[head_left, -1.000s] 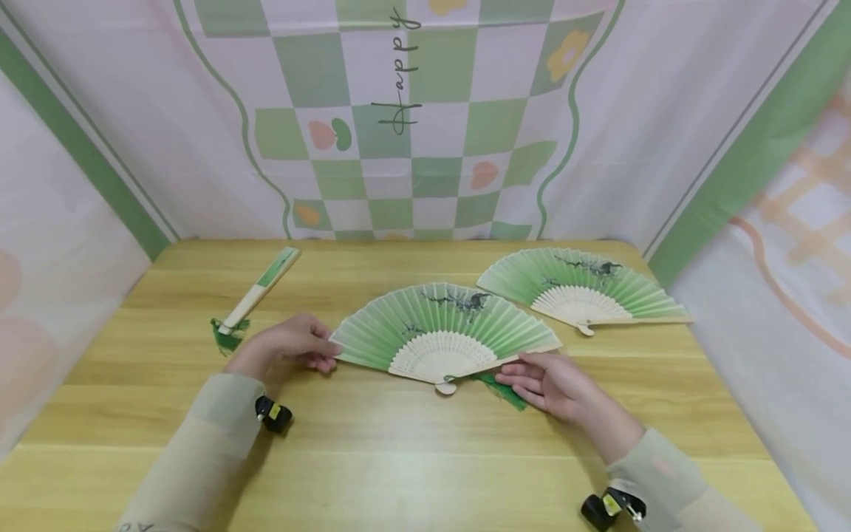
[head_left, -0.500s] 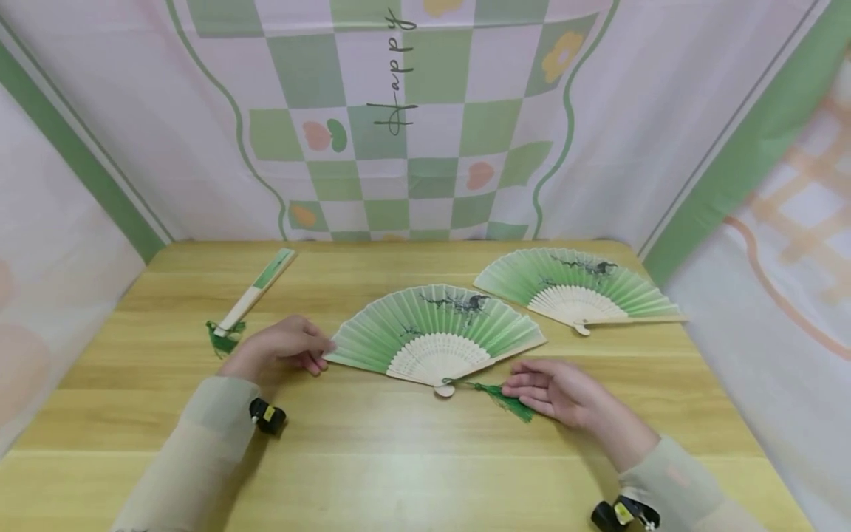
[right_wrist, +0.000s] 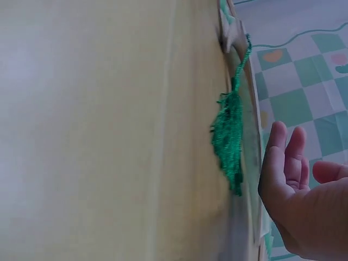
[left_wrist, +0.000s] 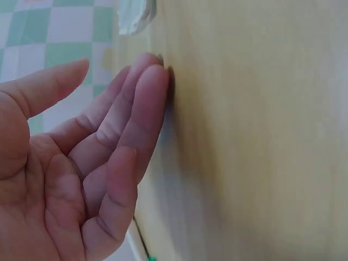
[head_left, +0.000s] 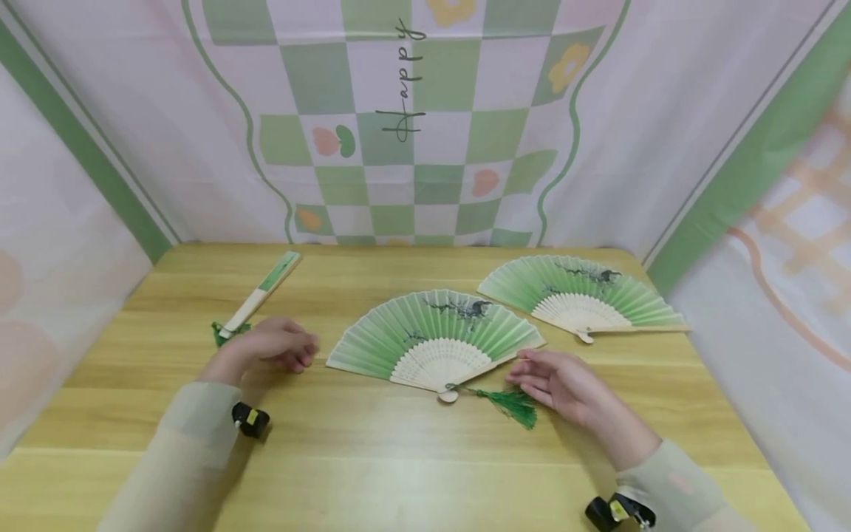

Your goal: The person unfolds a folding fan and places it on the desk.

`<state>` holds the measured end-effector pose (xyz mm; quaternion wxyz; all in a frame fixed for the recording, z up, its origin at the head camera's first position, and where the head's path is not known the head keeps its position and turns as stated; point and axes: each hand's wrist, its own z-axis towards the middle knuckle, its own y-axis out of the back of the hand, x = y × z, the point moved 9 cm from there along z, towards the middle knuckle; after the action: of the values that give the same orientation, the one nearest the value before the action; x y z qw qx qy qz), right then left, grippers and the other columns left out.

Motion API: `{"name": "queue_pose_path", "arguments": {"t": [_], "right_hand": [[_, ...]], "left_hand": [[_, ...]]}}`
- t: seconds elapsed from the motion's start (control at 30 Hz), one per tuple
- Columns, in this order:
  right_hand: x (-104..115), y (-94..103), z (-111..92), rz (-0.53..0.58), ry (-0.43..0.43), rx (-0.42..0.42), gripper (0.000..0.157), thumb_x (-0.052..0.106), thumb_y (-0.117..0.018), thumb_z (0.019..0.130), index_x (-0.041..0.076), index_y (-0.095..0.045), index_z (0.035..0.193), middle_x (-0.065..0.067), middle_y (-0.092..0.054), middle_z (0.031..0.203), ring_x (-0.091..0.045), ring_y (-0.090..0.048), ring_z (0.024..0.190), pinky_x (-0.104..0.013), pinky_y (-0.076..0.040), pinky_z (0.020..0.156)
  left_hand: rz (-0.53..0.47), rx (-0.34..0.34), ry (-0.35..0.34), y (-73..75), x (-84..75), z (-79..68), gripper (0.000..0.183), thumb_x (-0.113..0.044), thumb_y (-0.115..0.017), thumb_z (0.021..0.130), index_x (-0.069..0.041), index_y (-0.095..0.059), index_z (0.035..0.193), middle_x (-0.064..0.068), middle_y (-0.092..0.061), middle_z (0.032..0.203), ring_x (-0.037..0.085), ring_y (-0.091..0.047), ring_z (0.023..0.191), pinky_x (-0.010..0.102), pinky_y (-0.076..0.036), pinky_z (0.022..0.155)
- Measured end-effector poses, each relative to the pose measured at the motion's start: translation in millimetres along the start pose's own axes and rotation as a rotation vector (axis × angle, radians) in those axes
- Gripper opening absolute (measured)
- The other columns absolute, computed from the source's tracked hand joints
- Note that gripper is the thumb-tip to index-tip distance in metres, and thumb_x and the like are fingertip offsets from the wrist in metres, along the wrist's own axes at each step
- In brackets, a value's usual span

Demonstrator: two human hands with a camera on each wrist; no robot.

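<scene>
An unfolded green hand fan (head_left: pixel 435 332) with pale ribs and a dark bird-and-branch print lies mid-table. From its pivot a green tassel (head_left: pixel 508 405) stretches to the right. My left hand (head_left: pixel 269 347) hovers just left of the fan's left tip, holding nothing; in the left wrist view its fingers (left_wrist: pixel 147 103) are loosely bent. My right hand (head_left: pixel 558 388) is beside the fan's right edge, fingertips close to the outer rib and the tassel's end. In the right wrist view that hand's palm shows nothing in it, with the tassel (right_wrist: pixel 229 141) to its left.
A second unfolded green fan (head_left: pixel 578 295) lies behind and to the right. At the back left rests a folded fan (head_left: pixel 262 292), its own green tassel partly hidden by my left wrist. A patterned curtain (head_left: pixel 372 133) hangs behind the wooden table (head_left: pixel 399 473).
My left hand has left the fan's left tip and moved left. The right hand has let go of the fan's right edge, and the tassel now shows fully.
</scene>
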<state>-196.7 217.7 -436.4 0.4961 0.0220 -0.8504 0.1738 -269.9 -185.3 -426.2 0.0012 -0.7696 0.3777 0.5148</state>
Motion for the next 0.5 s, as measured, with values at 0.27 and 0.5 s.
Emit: {"name": "queue_pose_path", "arguments": {"t": [0.27, 0.5], "right_hand": [[24.3, -6.6, 10.7, 0.020, 0.072, 0.008, 0.015, 0.026, -0.043, 0.107, 0.017, -0.054, 0.113, 0.005, -0.071, 0.103, -0.010, -0.067, 0.103, -0.021, -0.051, 0.096], [41.2, -20.5, 21.7, 0.022, 0.092, 0.008, 0.019, 0.027, -0.045, 0.107, 0.015, -0.048, 0.121, 0.006, -0.068, 0.108, -0.011, -0.065, 0.107, -0.021, -0.050, 0.100]], "left_hand": [[0.076, -0.174, -0.006, 45.6, 3.9, -8.0, 0.043, -0.024, -0.049, 0.104, 0.010, -0.056, 0.128, 0.018, -0.074, 0.105, 0.015, -0.071, 0.084, 0.028, -0.057, 0.070], [0.108, -0.288, -0.024, 79.2, 5.4, -14.2, 0.042, -0.022, -0.043, 0.106, 0.011, -0.052, 0.131, 0.021, -0.071, 0.109, 0.010, -0.069, 0.081, 0.027, -0.051, 0.067]]}}
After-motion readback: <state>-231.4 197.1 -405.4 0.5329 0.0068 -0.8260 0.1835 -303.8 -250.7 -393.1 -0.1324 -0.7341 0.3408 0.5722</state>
